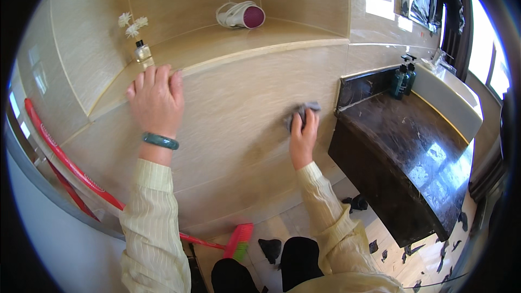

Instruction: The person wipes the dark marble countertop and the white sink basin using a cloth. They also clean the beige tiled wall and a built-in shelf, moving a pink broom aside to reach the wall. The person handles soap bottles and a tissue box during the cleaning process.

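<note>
My right hand (304, 138) presses a bunched grey cloth (311, 106) against the beige tiled wall (233, 125), below the recessed shelf (211, 49). Its fingers are closed round the cloth. On the left, my left hand (156, 100) lies over the shelf's front edge with its fingers stretched out, holding nothing. Just past those fingertips stands a small glass bottle (143, 54) with white flowers (132, 23) above it. A white hair dryer (241, 16) with a purple end and a wrapped cord rests farther back on the shelf.
A dark stone counter (401, 125) juts out on the right, bearing two dark pump bottles (401, 81) and a white basin (453, 95). A red-handled broom (239, 242) leans at the left, its head low by my legs. Dark scraps (412, 249) litter the floor.
</note>
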Motion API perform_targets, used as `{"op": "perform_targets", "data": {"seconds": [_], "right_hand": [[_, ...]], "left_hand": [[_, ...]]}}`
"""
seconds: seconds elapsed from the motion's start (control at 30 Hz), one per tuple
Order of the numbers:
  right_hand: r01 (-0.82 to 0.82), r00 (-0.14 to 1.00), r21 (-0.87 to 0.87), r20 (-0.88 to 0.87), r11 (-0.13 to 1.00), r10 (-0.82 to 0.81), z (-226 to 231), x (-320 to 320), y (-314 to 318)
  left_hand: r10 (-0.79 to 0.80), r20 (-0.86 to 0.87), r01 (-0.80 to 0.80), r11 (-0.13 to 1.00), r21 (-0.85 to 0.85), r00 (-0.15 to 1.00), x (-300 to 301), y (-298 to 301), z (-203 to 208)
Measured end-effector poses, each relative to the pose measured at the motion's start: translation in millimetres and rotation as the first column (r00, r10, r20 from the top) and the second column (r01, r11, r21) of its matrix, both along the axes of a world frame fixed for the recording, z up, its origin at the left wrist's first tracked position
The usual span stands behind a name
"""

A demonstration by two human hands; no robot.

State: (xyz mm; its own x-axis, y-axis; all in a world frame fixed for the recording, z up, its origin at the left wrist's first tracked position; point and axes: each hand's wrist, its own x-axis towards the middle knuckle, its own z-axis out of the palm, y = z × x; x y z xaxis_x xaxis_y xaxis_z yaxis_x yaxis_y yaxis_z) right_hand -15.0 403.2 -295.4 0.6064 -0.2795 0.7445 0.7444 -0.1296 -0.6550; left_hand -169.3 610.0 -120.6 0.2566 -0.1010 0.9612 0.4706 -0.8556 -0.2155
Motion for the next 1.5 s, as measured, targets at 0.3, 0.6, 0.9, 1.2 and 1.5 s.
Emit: {"op": "perform_targets", "data": {"seconds": [0.3, 0.6, 0.9, 1.2, 1.5], "right_hand": [[-0.498, 0.828, -0.177, 0.194, 0.849, 0.526, 135.6, -87.4, 66.1], [-0.854, 0.519, -0.040, 0.002, 0.519, 0.855, 137.4, -121.7, 77.5], [-0.181, 0.855, -0.562, 0.315, 0.807, 0.411, 137.4, -99.0, 64.1], [-0.188, 0.795, -0.691, 0.310, 0.698, 0.521, 167.6, -106.5, 60.5], [0.306, 0.660, -0.532, 0.717, 0.790, 0.227, 180.7, -92.1, 113.6]], "left_hand": [[-0.240, -0.030, 0.237, 0.969, -0.072, 0.970, -10.3, -0.6, 4.1], [-0.155, -0.280, 0.168, 0.985, 0.025, 0.947, -19.1, -5.8, -24.8], [-0.161, -0.224, 0.163, 0.987, -0.011, 0.961, -8.9, -6.7, -40.1], [-0.022, -0.169, 0.023, 1.000, 0.000, 0.985, -51.7, 38.9, -23.8], [-0.054, 0.060, 0.058, 0.995, -0.079, 0.997, -62.0, 47.4, -35.0]]}}
